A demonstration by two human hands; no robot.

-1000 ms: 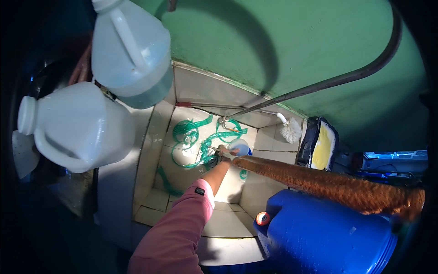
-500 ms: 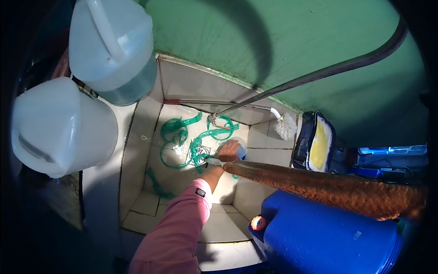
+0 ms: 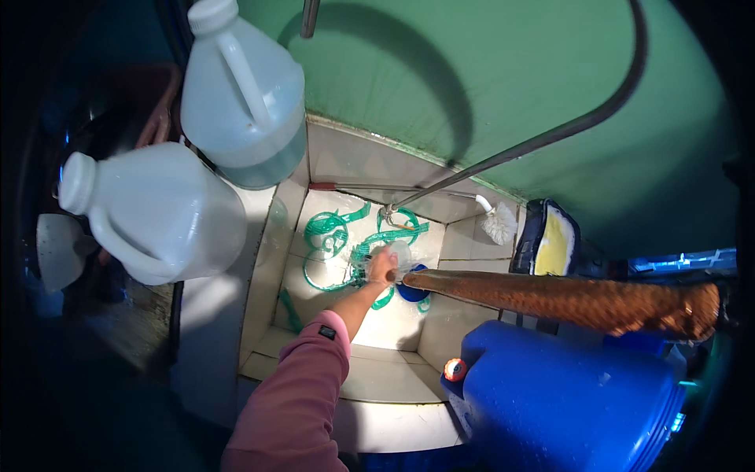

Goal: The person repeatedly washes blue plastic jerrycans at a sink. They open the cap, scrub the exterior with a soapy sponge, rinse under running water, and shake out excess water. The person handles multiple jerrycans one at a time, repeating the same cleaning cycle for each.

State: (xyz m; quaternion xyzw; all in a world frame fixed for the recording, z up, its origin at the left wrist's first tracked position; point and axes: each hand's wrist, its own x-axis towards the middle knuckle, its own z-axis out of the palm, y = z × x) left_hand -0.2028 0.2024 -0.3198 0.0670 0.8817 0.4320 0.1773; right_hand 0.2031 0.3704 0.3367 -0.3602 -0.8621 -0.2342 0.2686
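My left hand (image 3: pixel 382 267), in a pink sleeve, reaches down into a tiled basin (image 3: pixel 277 244). Its fingers look bent around something beside a clear, roundish thing (image 3: pixel 401 253); blur and glare hide the grip. Water seems to splash there. A small blue round container (image 3: pixel 412 289) lies just right of my wrist. Green plastic strips (image 3: pixel 325 230) curl over the basin floor around the hand. A long brown, rough, tapered piece (image 3: pixel 566 299) reaches in from the right, its thin tip near the hand. My right hand does not show.
Two whitish jugs, one upright (image 3: pixel 244 94) and one leaning (image 3: pixel 169 212), stand on the left ledge. A white-bristled brush (image 3: pixel 497 224) rests at the basin's right. A large blue drum (image 3: pixel 558 393) lies lower right. A grey hose (image 3: pixel 550 134) arches along the green wall.
The view has shifted, so most things sit further right. My left hand has drawn back slightly toward me, clear of the brown piece's tip. The blue container shows more fully.
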